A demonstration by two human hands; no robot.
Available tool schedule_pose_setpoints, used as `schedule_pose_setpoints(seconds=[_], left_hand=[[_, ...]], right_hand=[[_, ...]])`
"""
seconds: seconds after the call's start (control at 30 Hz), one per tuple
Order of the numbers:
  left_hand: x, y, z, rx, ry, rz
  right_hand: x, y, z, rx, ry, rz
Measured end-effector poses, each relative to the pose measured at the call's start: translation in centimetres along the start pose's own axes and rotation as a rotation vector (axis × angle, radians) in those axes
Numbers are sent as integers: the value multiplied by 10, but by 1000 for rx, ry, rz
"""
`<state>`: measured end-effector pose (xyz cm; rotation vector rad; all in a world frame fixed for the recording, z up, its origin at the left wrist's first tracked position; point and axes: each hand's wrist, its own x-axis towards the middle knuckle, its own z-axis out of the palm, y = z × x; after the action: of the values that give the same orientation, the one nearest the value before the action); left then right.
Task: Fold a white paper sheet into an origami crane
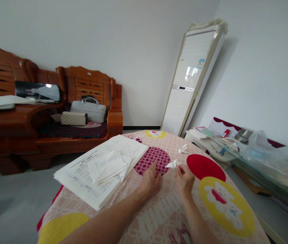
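Note:
My right hand (186, 179) pinches a small folded white paper crane (171, 165) by one end, just above the tablecloth. Beside it on the left, my left hand (150, 179) rests at the edge of a dotted maroon circle, fingers stretched out and holding nothing. A second white paper crane (183, 148) sits on the cloth a little farther off. To the left lies a thick stack of printed paper (82, 183), with folded white paper pieces (109, 166) on top of it.
The round table wears a patterned tablecloth (164, 217). At right, a glass-topped table (255, 169) carries plastic bags (263, 149) and papers. Wooden seats (90, 79) with bags stand at back left. A tall air conditioner (192, 78) stands by the far wall.

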<state>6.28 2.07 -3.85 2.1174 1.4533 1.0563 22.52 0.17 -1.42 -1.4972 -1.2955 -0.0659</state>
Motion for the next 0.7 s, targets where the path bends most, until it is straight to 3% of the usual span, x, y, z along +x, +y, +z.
schedule_pose_setpoints(seconds=[0.3, 0.7], left_hand=[[-2, -9, 12, 60, -28, 29], [-5, -13, 13, 96, -27, 81]], right_hand=[[64, 55, 17, -197, 94, 155], [93, 67, 41, -262, 48, 359]])
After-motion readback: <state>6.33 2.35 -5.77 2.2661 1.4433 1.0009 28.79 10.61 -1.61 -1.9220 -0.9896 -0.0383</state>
